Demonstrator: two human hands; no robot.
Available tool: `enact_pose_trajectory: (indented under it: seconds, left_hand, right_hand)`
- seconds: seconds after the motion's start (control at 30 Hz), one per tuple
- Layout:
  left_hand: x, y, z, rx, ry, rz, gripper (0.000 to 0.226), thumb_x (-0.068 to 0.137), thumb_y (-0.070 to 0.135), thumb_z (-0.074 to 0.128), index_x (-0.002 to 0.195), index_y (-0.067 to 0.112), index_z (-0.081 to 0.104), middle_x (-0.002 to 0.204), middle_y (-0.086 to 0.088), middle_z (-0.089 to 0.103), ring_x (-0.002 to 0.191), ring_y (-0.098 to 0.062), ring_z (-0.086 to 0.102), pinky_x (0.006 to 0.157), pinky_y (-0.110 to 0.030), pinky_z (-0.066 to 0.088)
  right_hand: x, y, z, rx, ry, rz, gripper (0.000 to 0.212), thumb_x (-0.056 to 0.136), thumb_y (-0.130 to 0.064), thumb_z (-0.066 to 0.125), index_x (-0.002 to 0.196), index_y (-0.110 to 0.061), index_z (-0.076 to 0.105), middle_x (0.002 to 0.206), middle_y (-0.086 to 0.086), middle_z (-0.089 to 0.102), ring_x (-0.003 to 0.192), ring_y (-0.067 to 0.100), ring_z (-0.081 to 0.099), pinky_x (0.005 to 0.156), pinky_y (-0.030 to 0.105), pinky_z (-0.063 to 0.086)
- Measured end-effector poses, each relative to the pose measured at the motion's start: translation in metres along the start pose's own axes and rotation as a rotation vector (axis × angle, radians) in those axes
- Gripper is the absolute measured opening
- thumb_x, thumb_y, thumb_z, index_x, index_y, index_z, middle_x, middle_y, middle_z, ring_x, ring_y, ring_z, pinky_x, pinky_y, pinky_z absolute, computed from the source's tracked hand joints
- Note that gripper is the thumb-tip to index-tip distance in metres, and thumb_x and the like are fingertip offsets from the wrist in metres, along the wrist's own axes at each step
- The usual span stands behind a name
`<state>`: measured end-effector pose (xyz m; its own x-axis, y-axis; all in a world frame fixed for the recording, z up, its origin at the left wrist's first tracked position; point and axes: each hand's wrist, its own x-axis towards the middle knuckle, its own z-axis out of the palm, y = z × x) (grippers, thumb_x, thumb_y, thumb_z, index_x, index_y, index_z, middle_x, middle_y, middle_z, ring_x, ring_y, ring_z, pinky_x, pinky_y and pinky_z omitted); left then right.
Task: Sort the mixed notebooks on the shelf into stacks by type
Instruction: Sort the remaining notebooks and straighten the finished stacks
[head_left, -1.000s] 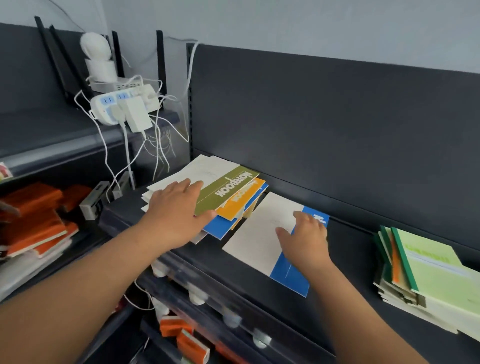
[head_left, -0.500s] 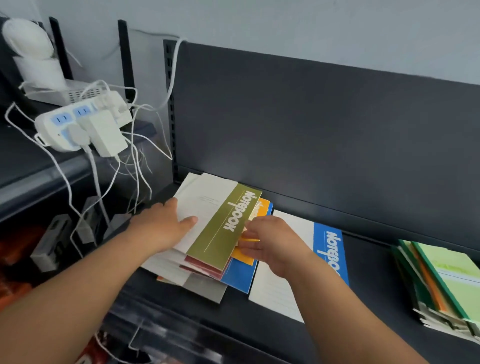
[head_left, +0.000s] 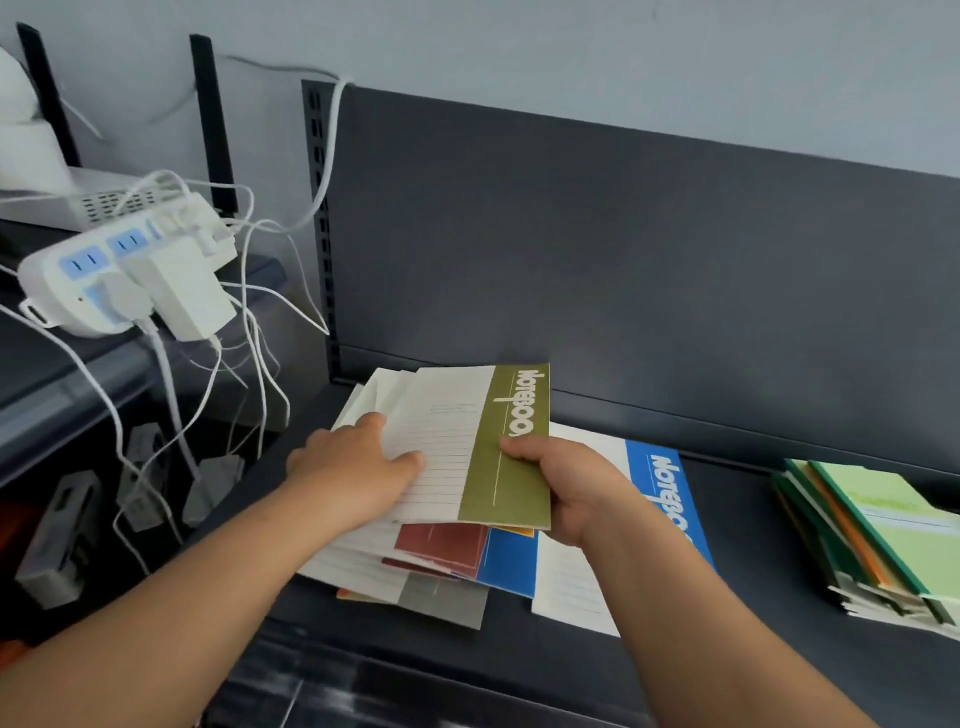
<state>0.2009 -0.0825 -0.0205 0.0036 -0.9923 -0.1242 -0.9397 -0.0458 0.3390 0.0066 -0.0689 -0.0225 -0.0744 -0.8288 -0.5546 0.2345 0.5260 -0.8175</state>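
Olive notebook (head_left: 515, 415) pinched by right hand (head_left: 571, 491) fingers, left hand (head_left: 349, 467) fingers flat against it.

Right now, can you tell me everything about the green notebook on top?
The green notebook is thin, with a paper-like cover: a white lined part on the left, and an olive-green band on the right with white NOTEBOOK lettering and a thin white line. It sits on top of the mixed pile on the dark shelf, and its near edge seems a little lifted. The right hand pinches its right edge, thumb on top. The left hand rests its thumb on the lined part.
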Motion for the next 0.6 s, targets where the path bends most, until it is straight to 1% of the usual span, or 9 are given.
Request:
enact_pose_trajectory:
  seconds: [0.07,0.17,0.27,0.3,0.37,0.4,0.5,0.53,0.6]
  left_hand:
    - [-0.002,0.009,-0.003,-0.043,0.041,0.046,0.057,0.09,0.058,0.043,0.136,0.025,0.042,0.132,0.002,0.056,0.12,-0.027,0.05,0.096,-0.042,0.045]
    - [-0.012,0.036,-0.003,-0.139,0.069,0.131,0.053,0.095,0.049,0.047,0.138,0.018,0.041,0.138,-0.003,0.051,0.123,-0.026,0.049,0.097,-0.038,0.043]
    - [-0.022,0.066,0.008,-0.167,0.017,0.284,0.052,0.097,0.044,0.046,0.142,0.021,0.038,0.143,-0.001,0.048,0.128,-0.023,0.046,0.102,-0.037,0.04]
    - [-0.023,0.074,0.015,-0.134,-0.018,0.327,0.05,0.096,0.044,0.046,0.141,0.021,0.04,0.142,-0.001,0.048,0.13,-0.023,0.044,0.103,-0.038,0.039]
    - [-0.024,0.089,0.033,-0.018,-0.072,0.391,0.041,0.095,0.044,0.044,0.128,0.021,0.048,0.134,0.0,0.053,0.129,-0.024,0.044,0.098,-0.038,0.04]
    - [-0.024,0.094,0.043,0.058,-0.092,0.411,0.039,0.094,0.045,0.044,0.125,0.022,0.049,0.133,0.002,0.053,0.13,-0.024,0.042,0.097,-0.039,0.039]
    - [-0.023,0.105,0.064,0.239,-0.167,0.416,0.051,0.092,0.055,0.041,0.134,0.028,0.042,0.138,0.005,0.045,0.135,-0.022,0.032,0.103,-0.043,0.033]
    - [-0.023,0.107,0.069,0.269,-0.171,0.412,0.051,0.091,0.058,0.04,0.133,0.028,0.042,0.135,0.005,0.045,0.134,-0.022,0.032,0.103,-0.043,0.033]
    - [-0.023,0.108,0.074,0.294,-0.162,0.406,0.051,0.092,0.058,0.038,0.133,0.027,0.041,0.135,0.005,0.043,0.136,-0.022,0.03,0.105,-0.044,0.03]
  right_hand:
    - [-0.005,-0.004,-0.02,-0.008,0.008,-0.034,0.012,0.09,-0.01,0.065,0.102,-0.008,0.064,0.087,0.013,0.077,0.077,0.03,0.072,0.068,0.042,0.057]
    - [-0.017,-0.011,-0.067,-0.016,0.041,-0.062,0.022,0.089,-0.013,0.065,0.11,-0.007,0.065,0.095,0.015,0.077,0.076,0.031,0.074,0.069,0.043,0.058]
    - [-0.027,-0.014,-0.117,-0.068,0.128,-0.058,0.025,0.089,-0.013,0.064,0.113,-0.005,0.065,0.098,0.017,0.076,0.077,0.032,0.074,0.07,0.044,0.057]
    - [-0.03,-0.011,-0.129,-0.099,0.162,-0.05,0.023,0.09,-0.012,0.063,0.113,-0.006,0.064,0.096,0.017,0.076,0.076,0.032,0.074,0.069,0.043,0.057]
    - [-0.033,-0.003,-0.147,-0.165,0.226,-0.035,0.018,0.093,-0.01,0.06,0.111,-0.007,0.062,0.091,0.016,0.077,0.075,0.032,0.074,0.069,0.043,0.057]
    - [-0.034,0.002,-0.153,-0.197,0.249,-0.035,0.017,0.094,-0.01,0.06,0.11,-0.008,0.061,0.091,0.016,0.077,0.078,0.033,0.073,0.072,0.045,0.057]
    - [-0.031,0.014,-0.156,-0.274,0.305,-0.07,0.017,0.092,-0.011,0.063,0.109,-0.013,0.057,0.097,0.015,0.074,0.089,0.034,0.072,0.088,0.052,0.055]
    - [-0.03,0.015,-0.156,-0.274,0.304,-0.087,0.019,0.092,-0.012,0.064,0.109,-0.014,0.056,0.099,0.014,0.073,0.091,0.033,0.071,0.09,0.052,0.055]
    - [-0.027,0.015,-0.153,-0.232,0.278,-0.109,0.022,0.092,-0.012,0.063,0.112,-0.015,0.055,0.102,0.014,0.073,0.092,0.033,0.071,0.087,0.05,0.056]
